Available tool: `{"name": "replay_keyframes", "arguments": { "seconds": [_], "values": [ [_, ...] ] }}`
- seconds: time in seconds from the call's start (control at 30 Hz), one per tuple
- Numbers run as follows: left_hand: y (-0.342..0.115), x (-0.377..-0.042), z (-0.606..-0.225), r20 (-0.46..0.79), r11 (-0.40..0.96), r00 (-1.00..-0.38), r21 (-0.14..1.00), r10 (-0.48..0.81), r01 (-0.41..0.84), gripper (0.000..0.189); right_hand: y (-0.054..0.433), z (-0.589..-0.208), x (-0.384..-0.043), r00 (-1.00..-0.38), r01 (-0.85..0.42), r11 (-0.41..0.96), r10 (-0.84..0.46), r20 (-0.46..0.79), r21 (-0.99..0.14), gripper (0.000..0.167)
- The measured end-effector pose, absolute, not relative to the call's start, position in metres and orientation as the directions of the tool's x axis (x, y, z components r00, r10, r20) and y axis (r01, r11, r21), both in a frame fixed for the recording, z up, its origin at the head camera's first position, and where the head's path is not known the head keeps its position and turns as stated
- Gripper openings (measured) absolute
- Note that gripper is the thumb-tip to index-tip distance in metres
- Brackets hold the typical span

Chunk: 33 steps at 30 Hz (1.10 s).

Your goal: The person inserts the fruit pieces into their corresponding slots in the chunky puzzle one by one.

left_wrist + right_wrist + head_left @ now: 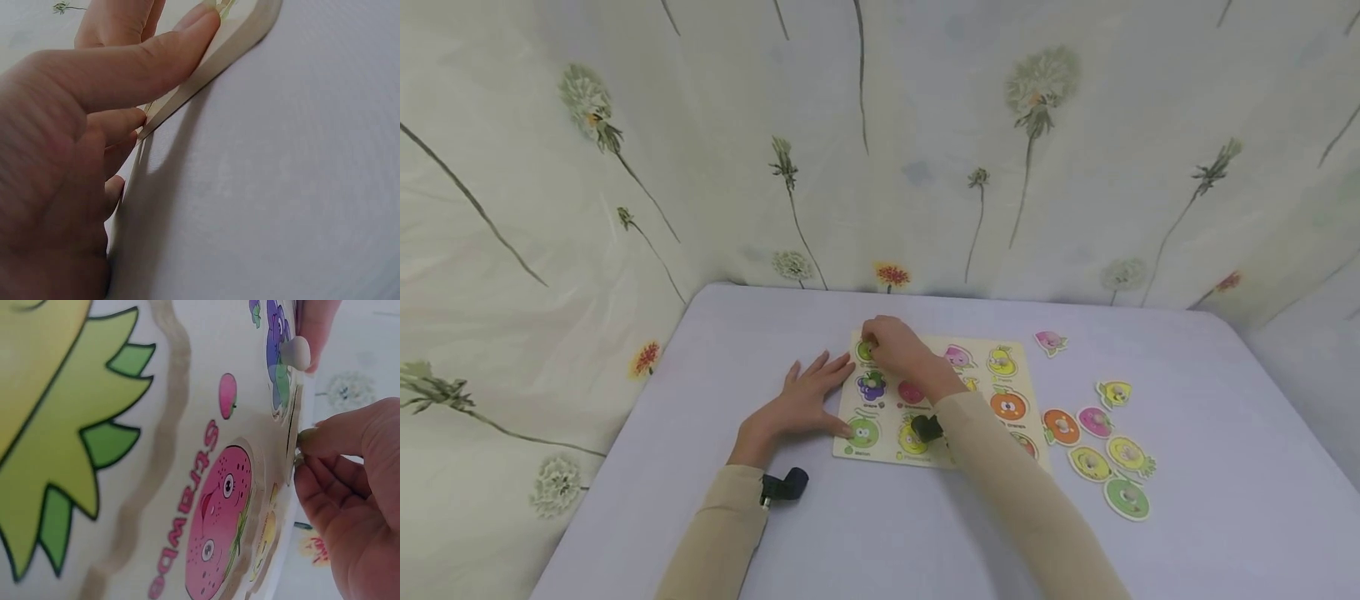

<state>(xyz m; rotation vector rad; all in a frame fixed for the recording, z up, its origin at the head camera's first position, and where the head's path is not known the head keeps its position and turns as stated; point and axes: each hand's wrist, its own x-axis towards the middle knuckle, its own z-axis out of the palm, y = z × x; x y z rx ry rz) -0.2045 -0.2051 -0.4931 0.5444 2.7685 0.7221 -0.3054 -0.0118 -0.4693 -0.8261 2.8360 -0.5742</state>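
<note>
A cream fruit puzzle board (887,408) lies on the table. My right hand (898,346) is at its far left corner, thumb and fingertips pinching a green round fruit puzzle piece (866,350); the right wrist view shows this piece nearly edge-on at the board. My left hand (808,400) rests along the board's left edge with its fingers spread, the thumb (187,37) over the near corner by the melon (863,432). Between the hands sits a grape piece (275,353) with a wooden knob. The strawberry picture (219,519) shows no knob. My right forearm hides part of the board.
To the board's right lie loose pieces: a pink one (1051,342), a lemon (1114,393), an orange one (1062,427), a pineapple (1126,453), a green one (1127,497) and others. A flower-patterned curtain (925,167) hangs behind the white table (850,533).
</note>
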Motion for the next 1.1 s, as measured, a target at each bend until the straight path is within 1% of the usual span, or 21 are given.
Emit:
{"name": "replay_keyframes", "arguments": {
  "seconds": [0.33,0.63,0.73,0.97,1.1],
  "values": [
    [-0.205,-0.204,-0.492,-0.124,0.812,-0.906,0.505,0.404,0.293,0.111,-0.013,-0.465,-0.301,-0.849,-0.473,0.783,-0.528,-0.028,-0.404,0.021],
    [-0.204,-0.203,-0.492,-0.128,0.814,-0.906,0.502,0.404,0.292,0.111,-0.013,-0.465,-0.300,-0.851,-0.473,0.797,-0.523,-0.039,-0.375,0.019],
    [-0.204,-0.202,-0.491,-0.130,0.816,-0.907,0.500,0.400,0.288,0.111,-0.012,-0.465,-0.300,-0.847,-0.479,0.790,-0.531,-0.036,-0.381,0.019],
    [-0.203,-0.202,-0.490,-0.133,0.815,-0.904,0.501,0.406,0.292,0.110,-0.003,-0.469,-0.307,-0.849,-0.454,0.773,-0.526,-0.048,-0.442,0.018],
    [-0.204,-0.202,-0.491,-0.132,0.813,-0.904,0.503,0.406,0.292,0.111,-0.002,-0.468,-0.308,-0.840,-0.463,0.764,-0.540,-0.051,-0.450,0.019]
  ]
}}
